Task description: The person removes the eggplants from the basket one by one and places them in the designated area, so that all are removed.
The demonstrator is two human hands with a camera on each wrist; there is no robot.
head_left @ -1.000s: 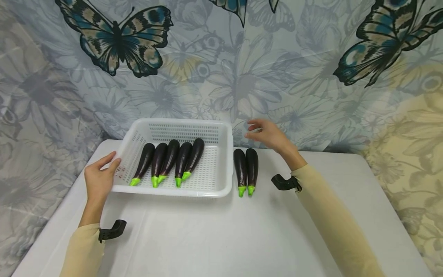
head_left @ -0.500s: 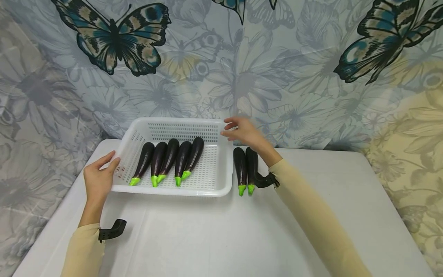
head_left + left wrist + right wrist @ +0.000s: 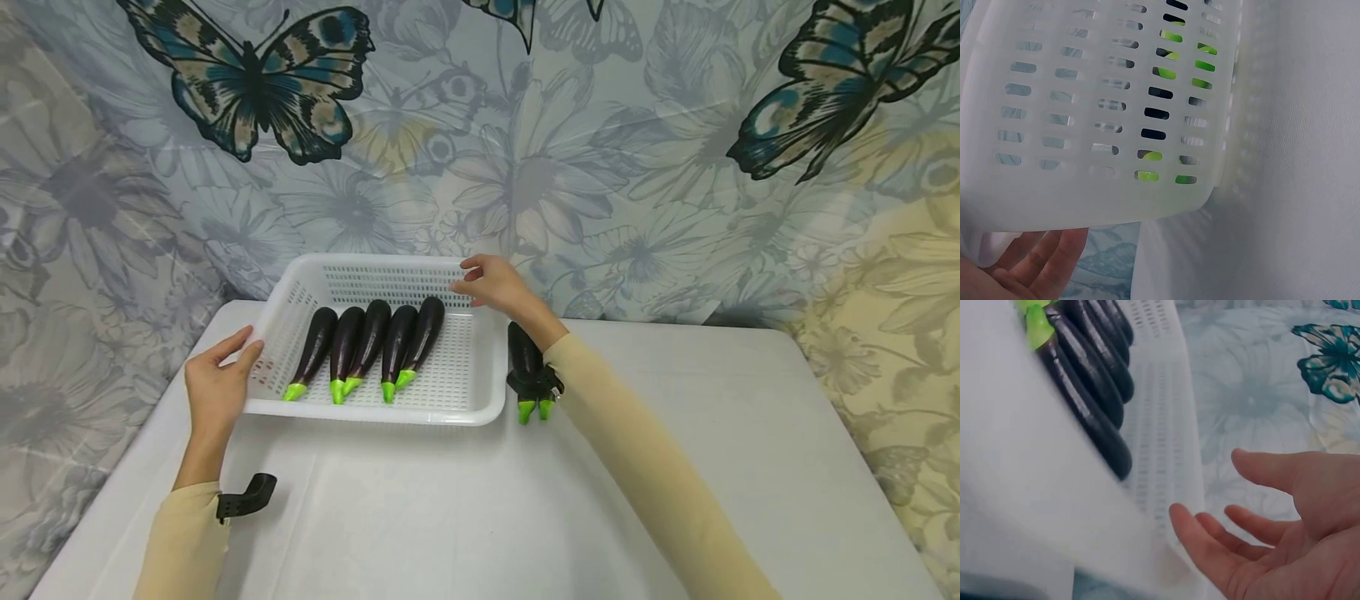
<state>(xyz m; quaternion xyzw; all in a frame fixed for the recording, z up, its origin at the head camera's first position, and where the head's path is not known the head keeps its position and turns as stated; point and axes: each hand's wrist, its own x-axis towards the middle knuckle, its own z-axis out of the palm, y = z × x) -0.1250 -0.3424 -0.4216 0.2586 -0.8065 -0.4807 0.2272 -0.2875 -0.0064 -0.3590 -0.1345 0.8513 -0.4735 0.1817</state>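
Observation:
A white slotted plastic basket [image 3: 457,408] holds several dark eggplants [image 3: 367,346] with bright green stem ends, lying side by side. At its left end my left hand [image 3: 217,375] grips the rim; in the left wrist view its fingers [image 3: 1060,256] curl under the rim's edge. Over the basket's back right corner hovers my right hand [image 3: 491,282], holding nothing. The right wrist view shows that hand [image 3: 1291,531] with thumb and fingers apart beside the basket wall. Two more eggplants [image 3: 522,346] lie on the table right of the basket, partly hidden by my right wrist and its black camera mount.
A white cloth covers the table [image 3: 420,517], which runs forward and to the right of the basket. Close behind stands a backdrop curtain [image 3: 637,167] printed with flowers and butterflies.
My right hand has moved left, from above the two loose eggplants to the basket's back right corner. My left hand and the eggplants have stayed in place.

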